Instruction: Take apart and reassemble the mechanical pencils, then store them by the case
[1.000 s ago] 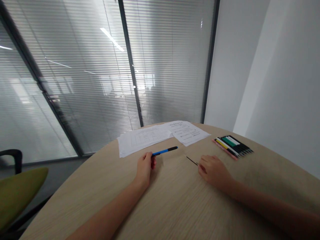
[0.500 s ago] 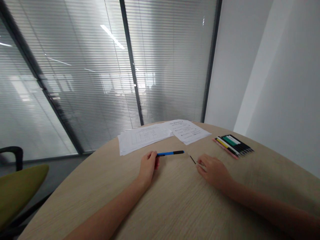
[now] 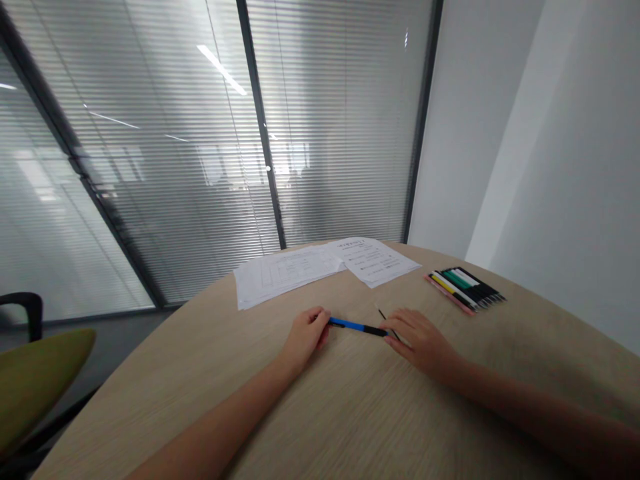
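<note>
A blue pen (image 3: 354, 325) with a black grip lies nearly level between my hands, just above the table. My left hand (image 3: 307, 333) is closed round its left end. My right hand (image 3: 417, 340) is closed too, its thumb and fingertips touching the black grip end. A thin dark rod that looks like a pen refill (image 3: 381, 313) sticks out from the right fingers, crossing near the pen's end. The fingers partly hide the refill and the very tip of the pen.
Printed paper sheets (image 3: 287, 273) lie at the table's far side. Several pens (image 3: 465, 287) rest side by side on the right. The round wooden table (image 3: 320, 420) curves toward a glass partition with blinds (image 3: 345, 133). A green chair (image 3: 45, 360) stands at left.
My left hand has brought the blue pen to the right and slightly nearer, tilting its grip end down. The right fingers now meet that end, where a gap was before.
</note>
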A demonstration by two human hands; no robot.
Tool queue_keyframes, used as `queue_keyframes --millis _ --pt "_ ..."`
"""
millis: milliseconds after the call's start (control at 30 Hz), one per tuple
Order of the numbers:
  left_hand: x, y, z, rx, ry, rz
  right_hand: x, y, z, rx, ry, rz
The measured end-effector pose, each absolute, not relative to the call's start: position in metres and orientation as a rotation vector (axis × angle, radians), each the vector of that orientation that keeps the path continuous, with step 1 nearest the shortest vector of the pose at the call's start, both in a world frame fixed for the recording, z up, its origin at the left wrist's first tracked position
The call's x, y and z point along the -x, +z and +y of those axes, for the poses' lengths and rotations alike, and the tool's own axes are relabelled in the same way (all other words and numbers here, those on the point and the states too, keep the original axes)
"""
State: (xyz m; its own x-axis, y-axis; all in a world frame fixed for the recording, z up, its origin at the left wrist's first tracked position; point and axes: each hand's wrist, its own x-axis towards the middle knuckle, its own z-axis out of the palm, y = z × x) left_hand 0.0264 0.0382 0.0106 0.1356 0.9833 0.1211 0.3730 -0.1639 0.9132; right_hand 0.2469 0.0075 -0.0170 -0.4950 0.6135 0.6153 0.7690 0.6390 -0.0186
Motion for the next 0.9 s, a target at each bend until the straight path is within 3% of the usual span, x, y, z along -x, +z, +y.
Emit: queue_keyframes --millis 333,900 --pt "-0.028 0.008 0.038 -1.533 0.968 1.16 -0.243 -0.011 0.004 1.142 -0.31 -2.255" --pt "-0.021 0.009 0.049 -1.108 1.353 1.092 -0.259 -0.014 0.018 1.292 0.068 -1.8"
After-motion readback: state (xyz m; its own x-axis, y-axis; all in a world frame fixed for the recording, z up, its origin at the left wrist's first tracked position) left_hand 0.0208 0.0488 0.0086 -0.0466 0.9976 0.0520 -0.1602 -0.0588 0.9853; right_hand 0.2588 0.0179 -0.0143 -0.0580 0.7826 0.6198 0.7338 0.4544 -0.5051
